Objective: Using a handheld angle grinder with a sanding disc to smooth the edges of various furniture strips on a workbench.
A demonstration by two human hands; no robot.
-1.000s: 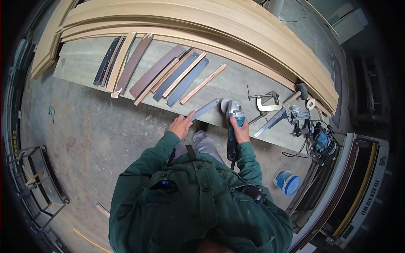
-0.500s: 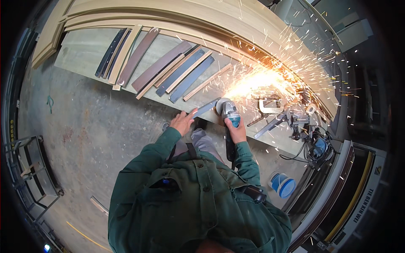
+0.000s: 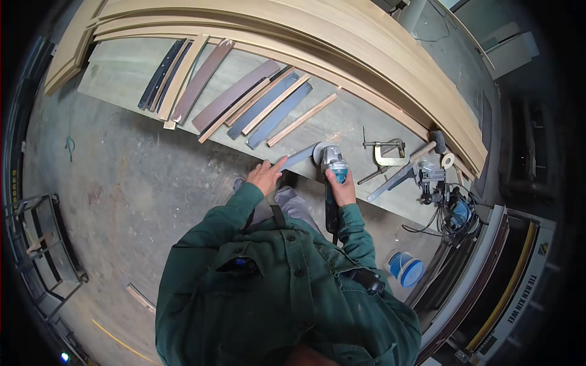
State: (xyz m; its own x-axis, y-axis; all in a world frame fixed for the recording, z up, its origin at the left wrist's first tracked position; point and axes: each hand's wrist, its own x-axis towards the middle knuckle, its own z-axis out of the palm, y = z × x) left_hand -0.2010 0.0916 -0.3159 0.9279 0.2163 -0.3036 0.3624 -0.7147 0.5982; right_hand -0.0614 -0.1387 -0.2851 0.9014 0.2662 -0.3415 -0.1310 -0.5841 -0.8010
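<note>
Right hand (image 3: 343,190) grips angle grinder (image 3: 330,163); left hand (image 3: 266,175) steadies metal strip (image 3: 299,157)

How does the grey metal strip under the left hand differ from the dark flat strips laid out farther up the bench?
The short grey metal strip is pinned by the left hand at the bench's near edge, with the teal angle grinder in the right hand at its end. The dark flat strips are longer, darker, and lie untouched in a fanned row. Both lie flat on the bench.
</note>
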